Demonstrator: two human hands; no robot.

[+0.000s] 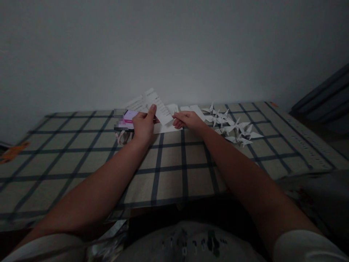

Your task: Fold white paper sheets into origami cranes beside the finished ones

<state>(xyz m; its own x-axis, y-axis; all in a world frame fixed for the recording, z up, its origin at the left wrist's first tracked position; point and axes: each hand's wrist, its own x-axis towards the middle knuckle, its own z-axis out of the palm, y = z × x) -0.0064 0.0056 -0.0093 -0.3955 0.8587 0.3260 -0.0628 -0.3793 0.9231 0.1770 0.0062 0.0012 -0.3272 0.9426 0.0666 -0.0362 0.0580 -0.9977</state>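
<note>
My left hand [145,123] grips a small sheet of printed paper [158,105], thumb on its face and fingers behind it. The sheet is held tilted above the table. At its lower right corner, my right hand [189,120] has thumb and fingertips pinched together on the edge. Below and behind the hands lie white papers [166,128], partly covered by them. Another printed sheet [135,103] shows behind my left hand. Several folded paper cranes [238,131] lie in a cluster to the right of my right hand.
A phone [128,118] with a lit purple and pink screen lies left of my left hand, beside a pale strap or cord [123,138]. A checked cloth [169,156] covers the table, whose far edge meets a grey wall [174,47].
</note>
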